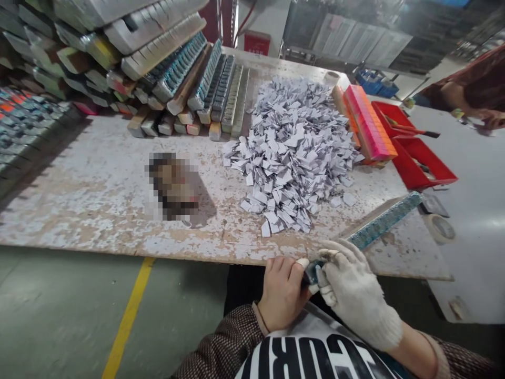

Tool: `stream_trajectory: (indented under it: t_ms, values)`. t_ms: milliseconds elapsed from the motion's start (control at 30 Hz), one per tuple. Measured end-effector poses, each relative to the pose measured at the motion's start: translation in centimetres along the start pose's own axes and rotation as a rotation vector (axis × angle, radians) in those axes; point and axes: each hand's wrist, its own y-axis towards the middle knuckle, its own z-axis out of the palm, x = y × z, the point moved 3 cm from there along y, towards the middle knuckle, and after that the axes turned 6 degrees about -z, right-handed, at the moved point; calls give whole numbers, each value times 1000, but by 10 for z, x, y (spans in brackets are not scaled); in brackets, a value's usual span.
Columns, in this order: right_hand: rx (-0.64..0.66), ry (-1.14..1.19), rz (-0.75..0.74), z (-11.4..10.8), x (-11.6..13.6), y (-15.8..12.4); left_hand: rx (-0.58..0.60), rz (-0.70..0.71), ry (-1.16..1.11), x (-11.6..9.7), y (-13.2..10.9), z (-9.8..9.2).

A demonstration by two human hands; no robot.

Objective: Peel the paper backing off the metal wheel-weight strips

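Slanting away rightward, blue bar [384,221]

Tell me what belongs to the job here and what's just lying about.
In use: shiny blue bar, gripped near its end by the left hand; gloved right hand touching it; perhaps the white slips nearby.

Apparently lying about: stacked bars, pink-and-orange block, red trays, tape roll.

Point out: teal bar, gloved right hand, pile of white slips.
Teal bar [385,220]: head view, top face, exposed stretch.
Gloved right hand [352,287]: head view, back of the hand.
Pile of white slips [295,152]: head view, middle of the heap.
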Motion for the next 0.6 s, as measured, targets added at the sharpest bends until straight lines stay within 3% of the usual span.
stream_trajectory:
  t_ms: [200,600]
  values:
    - [60,61,13,1,-2,4,7,-12,23,0,0,-1]
    - [19,79,-28,8,0,4,43,-18,50,-1,0,0]
